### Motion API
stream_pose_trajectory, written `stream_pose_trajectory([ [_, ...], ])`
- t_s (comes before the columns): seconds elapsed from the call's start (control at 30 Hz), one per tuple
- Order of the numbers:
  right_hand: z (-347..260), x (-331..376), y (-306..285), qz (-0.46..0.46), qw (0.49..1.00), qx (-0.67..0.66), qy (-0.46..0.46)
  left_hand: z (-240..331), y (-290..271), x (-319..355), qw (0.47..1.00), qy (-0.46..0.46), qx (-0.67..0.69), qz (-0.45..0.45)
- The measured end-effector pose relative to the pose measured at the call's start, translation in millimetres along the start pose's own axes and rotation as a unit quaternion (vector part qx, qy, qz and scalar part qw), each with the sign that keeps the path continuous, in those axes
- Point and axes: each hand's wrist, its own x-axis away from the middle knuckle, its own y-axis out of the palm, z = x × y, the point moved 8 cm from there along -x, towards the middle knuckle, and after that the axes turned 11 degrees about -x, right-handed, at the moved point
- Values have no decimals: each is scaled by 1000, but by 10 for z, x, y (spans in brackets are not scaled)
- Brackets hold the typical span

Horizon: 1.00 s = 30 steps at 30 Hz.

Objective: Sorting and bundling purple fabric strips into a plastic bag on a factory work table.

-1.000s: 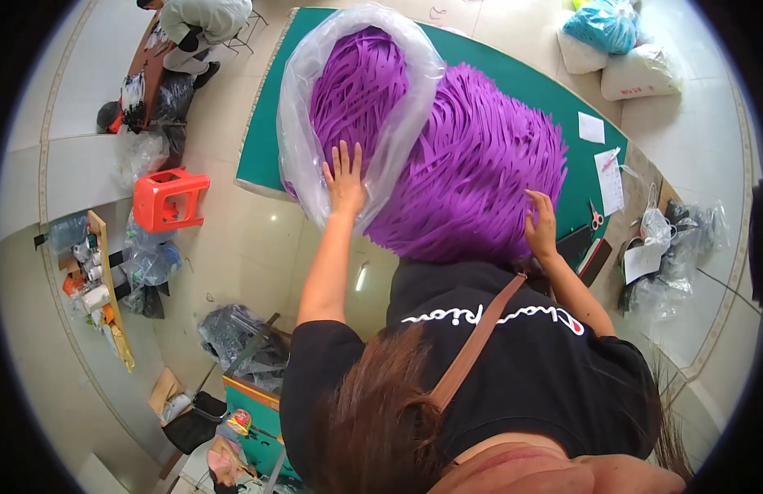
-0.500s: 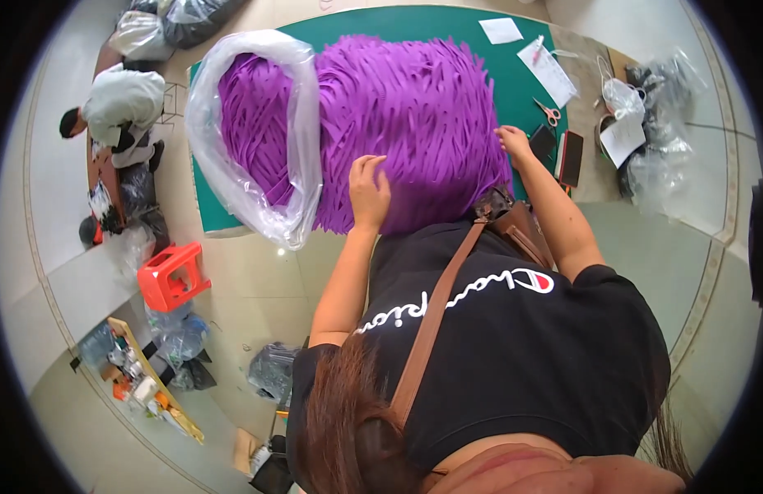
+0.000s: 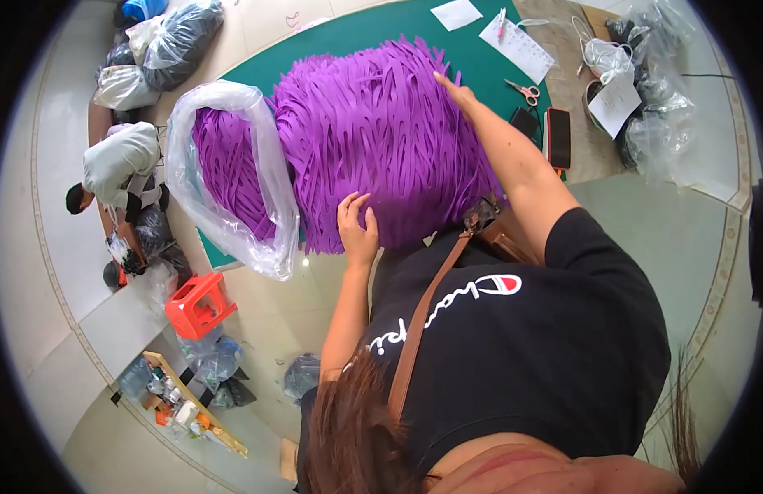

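Observation:
A big heap of purple slitted strips (image 3: 373,140) lies on the green table top (image 3: 348,31). To its left, a clear plastic bag (image 3: 177,156) with a rolled-back rim gapes around more of the purple strips. My left hand (image 3: 358,228) rests against the near side of the heap, fingers apart and slightly bent, gripping nothing. At the heap's far right edge, my right hand (image 3: 457,92) lies along the strips with its fingers stretched out. Its palm side is hidden.
Right of the heap are scissors (image 3: 525,90), a phone (image 3: 557,136), paper sheets (image 3: 517,51) and plastic wrapping (image 3: 657,107). An orange stool (image 3: 200,305) stands on the floor at left. A co-worker (image 3: 122,165) bends over farther left, near filled bags (image 3: 175,49).
My right hand has moved from the heap's right side to its far right edge. My left hand stays on the near side. The whole view has turned and shifted somewhat.

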Motion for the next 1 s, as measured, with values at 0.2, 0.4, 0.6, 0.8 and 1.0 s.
stream_pose_trajectory([
  [0.2,-308,256,415,-53,993,98,-31,-117,-187,50,998,-30,10,50],
  [0.4,-173,1,416,-71,996,-26,55,-70,-252,-137,997,-33,46,56],
  [0.6,59,-213,217,-143,939,-305,70,185,-169,-469,994,-16,109,2],
  [0.8,16,-72,234,-282,883,-343,152,725,208,-1035,990,114,63,-56],
  [1.0,-101,7,271,-302,890,-317,126,1334,1266,-1678,932,347,-80,-72],
])
